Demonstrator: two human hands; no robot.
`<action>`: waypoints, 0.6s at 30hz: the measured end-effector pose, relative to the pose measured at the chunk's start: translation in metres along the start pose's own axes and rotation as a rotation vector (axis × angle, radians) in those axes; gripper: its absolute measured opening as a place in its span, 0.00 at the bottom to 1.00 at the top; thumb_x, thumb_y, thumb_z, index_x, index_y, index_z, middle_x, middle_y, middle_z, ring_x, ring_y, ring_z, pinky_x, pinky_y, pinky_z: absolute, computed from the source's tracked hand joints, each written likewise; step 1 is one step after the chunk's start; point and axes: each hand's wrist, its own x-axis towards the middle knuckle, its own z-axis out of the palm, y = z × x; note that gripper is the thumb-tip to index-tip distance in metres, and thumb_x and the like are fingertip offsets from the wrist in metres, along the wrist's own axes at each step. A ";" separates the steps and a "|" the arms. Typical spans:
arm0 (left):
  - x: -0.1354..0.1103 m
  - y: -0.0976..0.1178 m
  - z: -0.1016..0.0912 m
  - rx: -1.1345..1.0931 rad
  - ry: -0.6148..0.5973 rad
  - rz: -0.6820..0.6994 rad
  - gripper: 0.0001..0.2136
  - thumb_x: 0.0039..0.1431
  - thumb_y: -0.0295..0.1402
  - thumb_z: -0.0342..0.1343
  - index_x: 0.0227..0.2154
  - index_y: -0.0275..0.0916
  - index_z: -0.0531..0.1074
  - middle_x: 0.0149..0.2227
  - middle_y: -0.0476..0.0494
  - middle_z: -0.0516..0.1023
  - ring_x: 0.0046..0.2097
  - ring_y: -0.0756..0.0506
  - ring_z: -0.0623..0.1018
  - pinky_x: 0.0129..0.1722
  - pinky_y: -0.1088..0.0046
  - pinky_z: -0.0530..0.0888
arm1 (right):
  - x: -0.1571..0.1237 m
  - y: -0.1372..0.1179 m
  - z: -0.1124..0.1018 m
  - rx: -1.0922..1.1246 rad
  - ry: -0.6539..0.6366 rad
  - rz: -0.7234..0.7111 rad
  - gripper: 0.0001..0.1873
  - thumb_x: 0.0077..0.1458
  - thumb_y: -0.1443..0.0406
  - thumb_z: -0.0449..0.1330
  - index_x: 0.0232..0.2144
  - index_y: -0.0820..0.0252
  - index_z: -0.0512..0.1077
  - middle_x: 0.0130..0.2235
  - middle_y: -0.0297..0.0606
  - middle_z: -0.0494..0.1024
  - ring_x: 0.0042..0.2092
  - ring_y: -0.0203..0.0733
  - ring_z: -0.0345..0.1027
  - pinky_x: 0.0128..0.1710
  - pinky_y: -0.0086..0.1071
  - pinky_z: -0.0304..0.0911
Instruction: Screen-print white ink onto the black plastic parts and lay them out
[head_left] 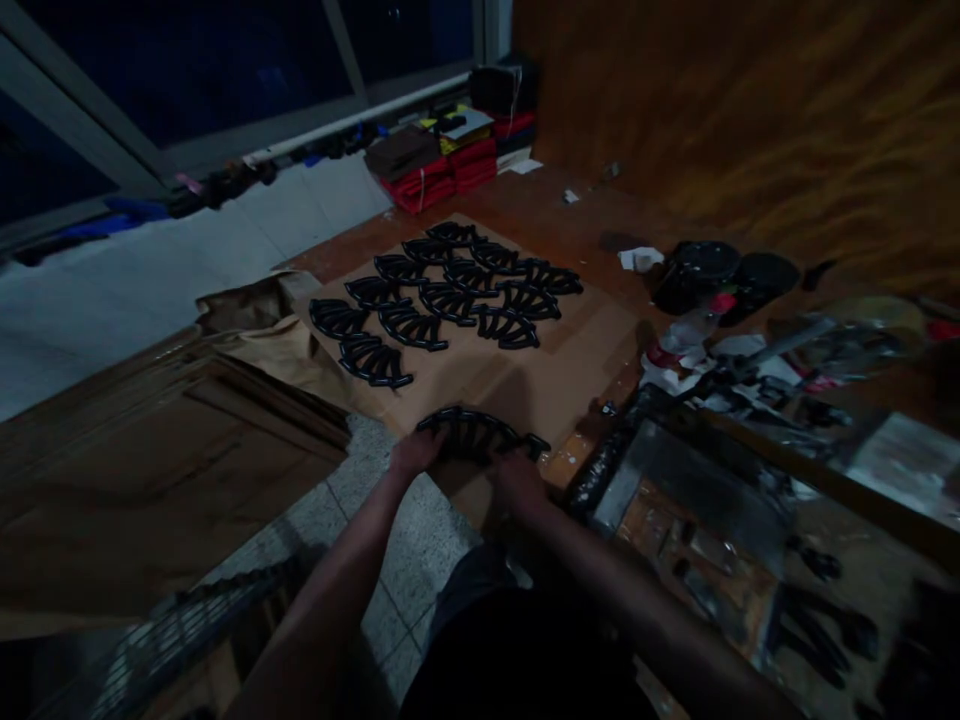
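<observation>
Placing the held piece at the centre of the clock, finding a pile of brown card at nine. From ten round to one, noting similar curved, ribbed laid pieces on a cardboard sheet. At eight, gripping the left end with the left hand, fingers bent round with little gap. Held at the sheet's near end, but too dim to make out whether touching it. Near five, grasping the right part with the right hand, fingers apparently bent in, exact curl lost in blur. At two, seeing black tubs; towards three, loose clutter.

Probably risking a tilt or drop if slackened at one end only, or a shove to the nearest row if pushed too far, given close spacing and poor light.

Counting one pile, about thirteen laid pieces, one sheet, two hands, one held piece, two tubs; clutter too jumbled to number.
</observation>
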 end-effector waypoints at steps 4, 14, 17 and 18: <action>-0.026 0.018 0.008 -0.001 0.134 -0.068 0.28 0.67 0.48 0.37 0.54 0.33 0.71 0.52 0.25 0.75 0.53 0.32 0.75 0.48 0.55 0.73 | -0.001 0.004 -0.001 0.007 -0.021 -0.002 0.22 0.61 0.67 0.53 0.57 0.61 0.69 0.50 0.49 0.78 0.53 0.49 0.67 0.50 0.37 0.61; -0.042 0.068 0.051 -0.023 0.242 0.189 0.26 0.58 0.39 0.57 0.60 0.43 0.68 0.67 0.37 0.61 0.66 0.28 0.59 0.61 0.45 0.60 | 0.003 0.007 -0.002 0.101 -0.061 0.018 0.23 0.62 0.64 0.54 0.58 0.63 0.68 0.55 0.49 0.75 0.57 0.50 0.65 0.58 0.40 0.57; -0.028 0.061 0.037 -0.062 0.231 0.207 0.25 0.57 0.40 0.58 0.58 0.42 0.71 0.66 0.38 0.63 0.66 0.27 0.59 0.62 0.44 0.59 | -0.004 0.005 -0.013 0.166 -0.002 -0.008 0.23 0.63 0.65 0.52 0.59 0.63 0.68 0.57 0.47 0.73 0.60 0.50 0.63 0.61 0.41 0.54; -0.022 0.057 0.030 -0.093 0.243 0.219 0.25 0.56 0.40 0.59 0.57 0.42 0.71 0.66 0.37 0.64 0.66 0.27 0.59 0.63 0.44 0.59 | -0.009 0.004 -0.017 0.195 0.021 -0.017 0.23 0.63 0.66 0.51 0.59 0.61 0.68 0.57 0.46 0.73 0.59 0.49 0.63 0.61 0.41 0.54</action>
